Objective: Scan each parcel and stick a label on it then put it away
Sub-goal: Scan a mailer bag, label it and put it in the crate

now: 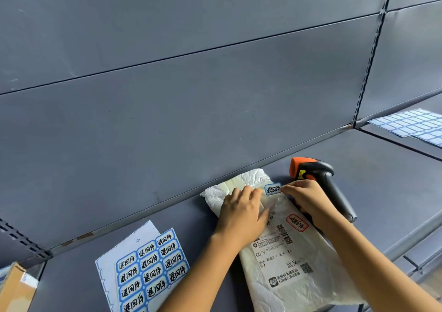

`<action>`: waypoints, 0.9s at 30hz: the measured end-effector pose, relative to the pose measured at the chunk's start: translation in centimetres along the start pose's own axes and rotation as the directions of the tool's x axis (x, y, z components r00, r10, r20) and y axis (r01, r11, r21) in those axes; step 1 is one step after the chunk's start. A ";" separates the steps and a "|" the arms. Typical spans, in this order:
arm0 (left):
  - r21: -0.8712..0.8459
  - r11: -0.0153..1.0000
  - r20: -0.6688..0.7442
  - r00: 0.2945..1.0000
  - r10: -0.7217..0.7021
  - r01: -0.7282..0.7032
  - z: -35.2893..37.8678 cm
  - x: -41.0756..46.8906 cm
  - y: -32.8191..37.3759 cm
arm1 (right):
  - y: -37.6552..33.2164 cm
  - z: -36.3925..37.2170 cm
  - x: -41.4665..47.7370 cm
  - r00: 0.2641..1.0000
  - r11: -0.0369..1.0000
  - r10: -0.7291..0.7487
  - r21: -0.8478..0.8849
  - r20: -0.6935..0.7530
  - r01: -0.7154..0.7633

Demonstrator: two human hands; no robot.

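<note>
On metal shelf [358,168], left hand [241,212] flat on crinkled parcel [299,285], right hand [308,199] pinching label [272,189]

One view logged: head-worn, wide-angle. I read it as facing forward and down onto the shelf [382,180], back panel [191,96] filling the upper half. Frame is rolled; the shelf's rear edge climbs left to right. Close range: left hand [241,213] and right hand [308,199] sit low, right of centre, at the label [272,189].

White parcel [270,297] flat, blue-edged label [272,189] at top, black-orange scanner [318,170] beside.
</note>
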State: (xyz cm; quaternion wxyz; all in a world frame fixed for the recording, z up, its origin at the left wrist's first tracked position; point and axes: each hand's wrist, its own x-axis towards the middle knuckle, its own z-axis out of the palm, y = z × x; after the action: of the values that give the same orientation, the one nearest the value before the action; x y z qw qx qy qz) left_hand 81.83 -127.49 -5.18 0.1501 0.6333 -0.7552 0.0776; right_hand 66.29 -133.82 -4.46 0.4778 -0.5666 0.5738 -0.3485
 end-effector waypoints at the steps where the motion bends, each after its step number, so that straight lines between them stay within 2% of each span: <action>1: 0.011 1.000 0.019 1.000 -0.018 0.017 0.1 0.1 0.1 | 0.0 0.0 0.1 1.000 1.000 0.001 -0.003 -0.005 -0.001; 5: 0.003 0.999 0.052 0.998 -0.045 0.045 0.7 0.3 0.3 | 0.4 0.1 0.6 0.999 0.997 0.011 -0.070 -0.040 -0.014; 9: 0.018 0.998 0.195 0.979 -0.057 0.055 0.5 0.9 0.4 | 0.4 0.2 0.6 0.997 0.990 -0.010 -0.139 -0.072 0.000; 17: 0.031 0.998 0.118 0.991 -0.064 0.061 1.5 1.0 0.4 | 0.6 0.3 0.7 0.995 0.976 -0.045 -0.215 -0.095 0.024; 21: 0.063 0.997 0.223 0.973 -0.062 0.050 1.1 1.3 0.4 | 0.7 0.3 0.5 0.993 0.978 -0.050 -0.208 -0.107 0.026; 27: 0.086 0.994 0.232 0.969 -0.086 0.067 1.2 1.4 0.7 | 0.8 0.3 0.5 0.993 0.976 -0.048 -0.218 -0.107 0.024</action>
State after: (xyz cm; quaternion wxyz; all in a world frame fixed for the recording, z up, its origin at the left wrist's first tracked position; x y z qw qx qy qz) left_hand 80.80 -129.02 -5.80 0.0379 0.6720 -0.7392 0.0253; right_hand 66.33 -134.22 -5.39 0.3743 -0.6052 0.6237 -0.3236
